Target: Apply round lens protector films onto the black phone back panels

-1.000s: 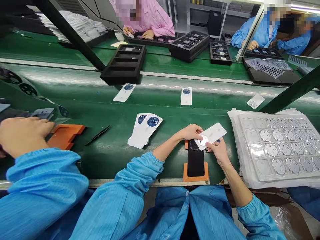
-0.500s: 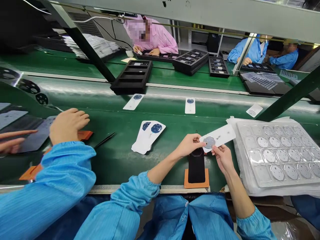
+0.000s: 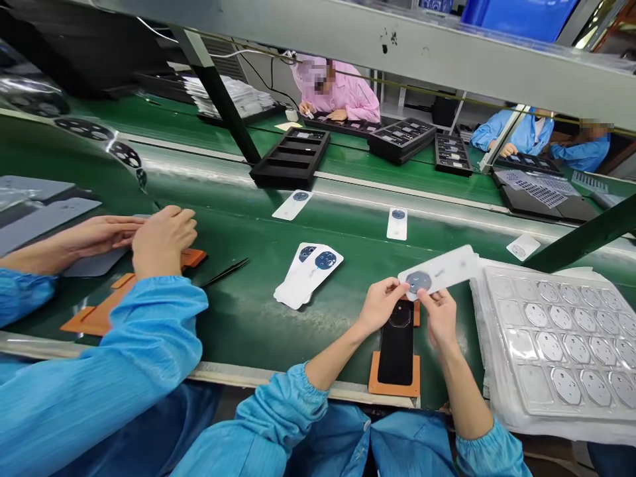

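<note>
This is an electronics assembly floor, judging by the long green worktop (image 3: 258, 331), the co-workers in blue smocks (image 3: 519, 131) and a pink smock (image 3: 361, 93) along it, the black compartment trays (image 3: 283, 179), the clear blister tray (image 3: 533, 386) of round parts, and the matching white phone back panels (image 3: 297, 289).

A passage runs between tweezers (image 3: 226, 272) and stacked panels (image 3: 307, 279); rightward, the left hand (image 3: 380, 306) and disc tray (image 3: 529, 383) obstruct.
</note>
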Demonstrator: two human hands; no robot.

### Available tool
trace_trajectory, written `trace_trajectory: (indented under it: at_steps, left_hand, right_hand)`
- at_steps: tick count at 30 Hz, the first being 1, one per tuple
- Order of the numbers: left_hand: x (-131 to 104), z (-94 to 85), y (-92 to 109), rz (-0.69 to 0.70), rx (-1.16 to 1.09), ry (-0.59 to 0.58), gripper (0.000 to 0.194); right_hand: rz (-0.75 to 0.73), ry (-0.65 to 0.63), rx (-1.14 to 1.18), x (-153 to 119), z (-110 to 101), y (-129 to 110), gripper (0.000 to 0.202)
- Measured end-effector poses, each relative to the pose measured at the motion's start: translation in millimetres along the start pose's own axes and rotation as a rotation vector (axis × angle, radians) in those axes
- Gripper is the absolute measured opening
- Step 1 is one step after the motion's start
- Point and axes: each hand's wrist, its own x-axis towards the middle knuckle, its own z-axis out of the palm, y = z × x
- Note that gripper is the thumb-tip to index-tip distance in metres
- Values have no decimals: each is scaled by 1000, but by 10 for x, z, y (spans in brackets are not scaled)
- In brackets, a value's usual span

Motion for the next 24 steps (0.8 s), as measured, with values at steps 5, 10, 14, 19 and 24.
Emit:
trace_trajectory:
  at_steps: [5,10,14,19,24]
  left_hand:
    - [179,-314,-110,28,138,46,31]
    - [220,-399,-311,48,184,123,25]
    - [223,-407,-365,96,228,147,25]
    - [237,-504,-360,158,288,199,24]
    - [254,-512,-337,199,303,227,24]
  right_hand:
    - [4,88,-245,964,-79,-220,40]
    - [151,52,-653,1528,112,32,40]
    - [165,80,-975,1885,676,298,69]
    - [353,160,-1226,2338,1174,334,108]
    - [543,206,-1316,2493,1112,267,69]
